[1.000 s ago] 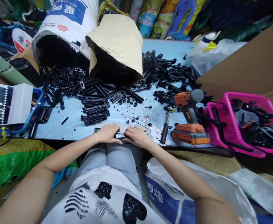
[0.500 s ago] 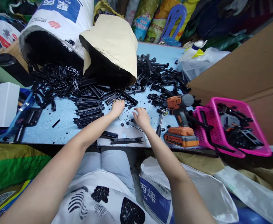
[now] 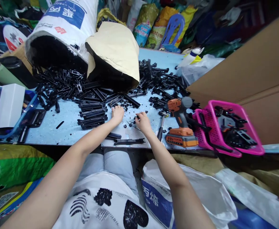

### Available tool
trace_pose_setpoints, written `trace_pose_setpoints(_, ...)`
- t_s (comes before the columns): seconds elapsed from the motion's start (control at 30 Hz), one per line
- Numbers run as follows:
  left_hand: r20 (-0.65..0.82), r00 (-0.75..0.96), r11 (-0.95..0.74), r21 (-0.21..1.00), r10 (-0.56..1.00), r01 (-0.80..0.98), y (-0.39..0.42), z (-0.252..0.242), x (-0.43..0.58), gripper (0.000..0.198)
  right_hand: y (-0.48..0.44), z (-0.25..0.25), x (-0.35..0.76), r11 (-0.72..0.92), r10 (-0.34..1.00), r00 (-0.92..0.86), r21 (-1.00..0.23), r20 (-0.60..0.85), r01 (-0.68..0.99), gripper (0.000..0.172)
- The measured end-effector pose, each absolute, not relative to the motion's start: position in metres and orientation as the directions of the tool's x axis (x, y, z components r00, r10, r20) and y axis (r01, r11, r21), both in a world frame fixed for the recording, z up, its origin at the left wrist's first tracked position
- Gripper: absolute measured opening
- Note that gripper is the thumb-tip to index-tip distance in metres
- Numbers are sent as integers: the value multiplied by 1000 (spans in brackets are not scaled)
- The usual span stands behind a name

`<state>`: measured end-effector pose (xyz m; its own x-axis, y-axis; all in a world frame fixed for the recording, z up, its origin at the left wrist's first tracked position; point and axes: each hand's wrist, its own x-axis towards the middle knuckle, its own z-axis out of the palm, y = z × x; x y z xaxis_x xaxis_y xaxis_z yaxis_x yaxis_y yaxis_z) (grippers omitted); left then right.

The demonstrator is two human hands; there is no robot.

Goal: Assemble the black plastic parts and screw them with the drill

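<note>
My left hand is over the table, fingers curled at the near edge of a scatter of small black parts. Its fingertips are mostly hidden, so whatever it holds does not show. To its right, my right hand pinches a small black plastic piece between thumb and fingers. Stacked long black plastic bars lie left of my left hand. Nearer my body, a single notched black bar lies along the table edge. A thin pointed tool lies beside my right hand.
A hammer and an orange cordless drill stand right of my right arm. Beyond is a pink basket of black parts. Across the back, a white sack and a beige sack lie open over heaped black parts.
My left hand has shifted slightly left and nearer to me. A small black piece now shows in the right hand's fingers. The camera view has turned slightly.
</note>
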<state>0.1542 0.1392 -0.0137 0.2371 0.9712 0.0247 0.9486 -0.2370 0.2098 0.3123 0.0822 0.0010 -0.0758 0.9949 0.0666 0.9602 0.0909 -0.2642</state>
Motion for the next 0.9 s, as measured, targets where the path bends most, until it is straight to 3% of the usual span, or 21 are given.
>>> trace_pose_setpoints(0.1, 29, 266, -265, 235, 964, 935, 140, -3, 153, 32, 53, 18, 305, 206, 978, -171, -413, 120, 887, 32)
trace_pose_setpoints(0.27, 88, 356, -365, 303, 930, 880, 114, 20, 118, 28, 17, 35, 270, 337, 926, -375, -553, 47, 762, 26)
trace_pose_setpoints(0.43, 114, 348, -365, 363, 930, 857, 63, 32, 44, 31, 6, 34, 249, 300, 945, -328, -448, 16, 842, 26)
trace_pose_setpoints(0.67, -71, 398, -359, 308, 915, 881, 19, 39, -6, 32, -14, 13, 239, 423, 902, -431, -247, 22, 872, 34)
trace_pose_setpoints(0.9, -162, 483, -465, 134, 861, 875, 23, 52, 12, 29, -21, 0, 234, 433, 901, -378, -417, 212, 799, 35)
